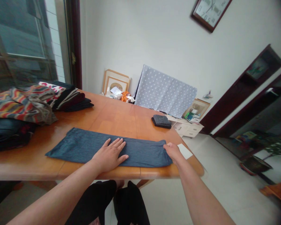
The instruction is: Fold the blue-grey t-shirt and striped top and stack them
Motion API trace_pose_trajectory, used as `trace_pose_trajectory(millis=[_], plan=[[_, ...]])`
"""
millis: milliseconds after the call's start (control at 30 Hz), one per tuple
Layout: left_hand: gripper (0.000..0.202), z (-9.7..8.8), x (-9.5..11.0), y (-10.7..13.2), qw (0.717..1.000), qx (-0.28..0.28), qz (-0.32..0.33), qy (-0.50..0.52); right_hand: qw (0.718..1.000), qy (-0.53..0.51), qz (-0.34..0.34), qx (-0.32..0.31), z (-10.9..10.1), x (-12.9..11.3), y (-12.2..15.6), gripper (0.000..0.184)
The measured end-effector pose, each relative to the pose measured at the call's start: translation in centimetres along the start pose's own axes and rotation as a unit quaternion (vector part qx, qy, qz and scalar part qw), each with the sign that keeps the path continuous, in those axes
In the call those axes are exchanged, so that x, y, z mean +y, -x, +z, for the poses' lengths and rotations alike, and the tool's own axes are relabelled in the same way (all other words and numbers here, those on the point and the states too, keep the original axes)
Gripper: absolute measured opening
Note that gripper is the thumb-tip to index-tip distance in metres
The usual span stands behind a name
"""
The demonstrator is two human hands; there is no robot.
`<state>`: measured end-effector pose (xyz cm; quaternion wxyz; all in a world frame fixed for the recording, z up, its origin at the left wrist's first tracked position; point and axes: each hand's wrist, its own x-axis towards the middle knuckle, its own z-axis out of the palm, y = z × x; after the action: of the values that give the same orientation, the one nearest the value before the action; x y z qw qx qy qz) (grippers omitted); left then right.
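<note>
A blue-grey garment (145,153), folded into a long strip, lies along the front of the wooden table. Its exact kind cannot be made out. My left hand (112,154) rests flat on the middle of the cloth, fingers stretched out. At the right end, my right hand (172,151) pinches the edge of the fabric between thumb and fingers. Just beyond that hand, a white sheet (184,151) lies on the tabletop.
The wooden table (103,115) carries piled clothes at left, including a striped garment (21,103) and dark folded ones (77,103). A small dark folded cloth (162,121) sits near the back right edge. Behind stand a dotted cloth cover (166,90) and a white cabinet (186,128).
</note>
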<state>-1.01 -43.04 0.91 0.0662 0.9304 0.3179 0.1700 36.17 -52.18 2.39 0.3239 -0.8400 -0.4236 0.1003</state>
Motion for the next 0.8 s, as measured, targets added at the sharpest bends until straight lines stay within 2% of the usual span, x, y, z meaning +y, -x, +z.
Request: trace_pose_trajectory(millis=[200, 367, 467, 600, 700, 800], plan=[[0.078, -0.4, 0.2, 0.2, 0.999, -0.002, -0.012, 0.036, 0.999, 0.009, -0.037, 0.002, -0.8, -1.5, -0.2, 0.015], [0.080, -1.4, -0.5, 0.3, 0.988, 0.004, -0.049, 0.147, 0.998, 0.014, -0.065, -0.002, -0.9, -4.2, -0.3, 0.013], [0.080, -1.9, -1.2, 0.5, 0.962, 0.036, -0.103, 0.252, 0.996, 0.007, -0.085, -0.014, -0.4, -7.1, 0.1, 0.014], [0.079, -2.8, -2.0, 0.8, 0.906, 0.104, -0.153, 0.380, 0.992, 0.000, -0.119, -0.036, 1.0, -12.0, 1.5, 0.014], [0.077, -3.2, -2.3, 1.0, 0.877, 0.138, -0.162, 0.431, 0.990, -0.006, -0.131, -0.057, 2.9, -15.3, 2.9, 0.014], [0.076, -3.2, -2.3, 1.0, 0.860, 0.151, -0.167, 0.458, 0.986, 0.005, -0.152, -0.065, 5.3, -17.6, 4.1, 0.012]])
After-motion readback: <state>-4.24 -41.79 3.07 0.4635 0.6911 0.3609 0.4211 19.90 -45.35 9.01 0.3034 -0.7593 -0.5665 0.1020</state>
